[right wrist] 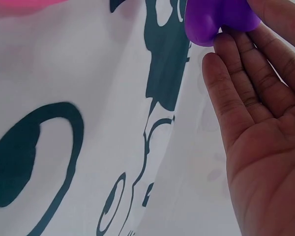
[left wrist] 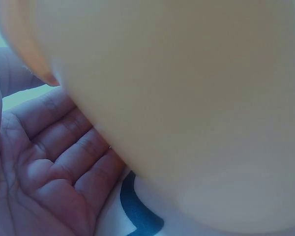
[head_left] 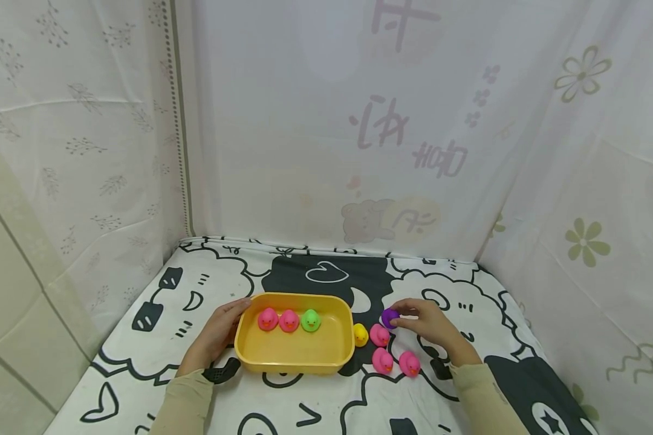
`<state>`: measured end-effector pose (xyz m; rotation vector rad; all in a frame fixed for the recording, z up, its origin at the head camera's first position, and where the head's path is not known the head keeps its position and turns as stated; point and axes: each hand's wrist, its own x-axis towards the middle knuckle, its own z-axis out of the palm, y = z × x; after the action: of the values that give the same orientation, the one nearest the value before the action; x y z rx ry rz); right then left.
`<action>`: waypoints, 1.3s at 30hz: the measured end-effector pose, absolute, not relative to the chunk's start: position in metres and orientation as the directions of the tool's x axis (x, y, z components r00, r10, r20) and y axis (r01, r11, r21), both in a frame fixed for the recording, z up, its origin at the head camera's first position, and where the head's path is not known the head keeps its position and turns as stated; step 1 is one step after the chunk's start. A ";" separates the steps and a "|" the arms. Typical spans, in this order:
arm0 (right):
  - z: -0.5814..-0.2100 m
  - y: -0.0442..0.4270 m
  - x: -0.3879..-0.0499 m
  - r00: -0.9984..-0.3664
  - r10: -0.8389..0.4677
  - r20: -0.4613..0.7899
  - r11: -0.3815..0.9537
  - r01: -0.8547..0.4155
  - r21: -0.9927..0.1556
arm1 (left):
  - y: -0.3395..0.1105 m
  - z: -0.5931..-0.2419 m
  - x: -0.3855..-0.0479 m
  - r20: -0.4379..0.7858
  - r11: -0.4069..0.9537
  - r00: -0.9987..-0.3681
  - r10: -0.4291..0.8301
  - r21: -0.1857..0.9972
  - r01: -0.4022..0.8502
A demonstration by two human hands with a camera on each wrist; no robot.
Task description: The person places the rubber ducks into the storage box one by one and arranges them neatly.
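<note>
My left hand (head_left: 221, 330) is at the left end of a yellow plastic tray (head_left: 294, 360), holding it by the rim. In the left wrist view, the fingers (left wrist: 83, 147) lie along the tray's outer wall and the thumb is up by the lip. Two pink rubber ducks (head_left: 289, 321) and a green rubber duck (head_left: 311, 321) stand in a row inside. To the tray's right, my right hand (head_left: 430, 323) pinches a purple rubber duck (head_left: 389, 317) between thumb and fingertips; the right wrist view shows this duck (right wrist: 206, 22) partly cut off at the top.
A yellow rubber duck (head_left: 361, 335) sits against the tray's right side. Several pink rubber ducks (head_left: 383, 360) are grouped near the right hand. Black-and-white cartoon cloth (head_left: 305, 411) covers the surface, with pale printed curtains (head_left: 283, 151) hanging behind and on both sides.
</note>
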<state>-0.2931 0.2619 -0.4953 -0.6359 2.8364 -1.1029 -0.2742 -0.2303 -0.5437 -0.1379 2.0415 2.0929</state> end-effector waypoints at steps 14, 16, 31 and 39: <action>-0.481 0.242 -0.305 -0.911 -0.397 0.112 0.655 -0.367 -0.660 | -0.229 -0.544 -0.276 -0.221 -0.024 -0.973 0.072 0.974 -0.223; -0.478 0.238 -0.306 -0.905 -0.408 0.121 0.647 -0.380 -0.661 | -0.229 -0.544 -0.276 -0.218 -0.018 -0.973 0.074 0.975 -0.219; -0.459 0.195 -0.315 -0.799 -0.572 0.182 0.536 -0.533 -0.654 | -0.230 -0.543 -0.276 -0.233 -0.018 -0.970 0.074 0.972 -0.235; -0.455 0.161 -0.319 -0.746 -0.653 0.129 0.512 -0.560 -0.651 | -0.229 -0.543 -0.276 -0.233 -0.017 -0.970 0.075 0.972 -0.235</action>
<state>-0.3190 0.1610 -0.4548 -1.0548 2.6146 -1.0506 -0.2761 -0.2293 -0.5432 -0.1699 2.0369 2.0899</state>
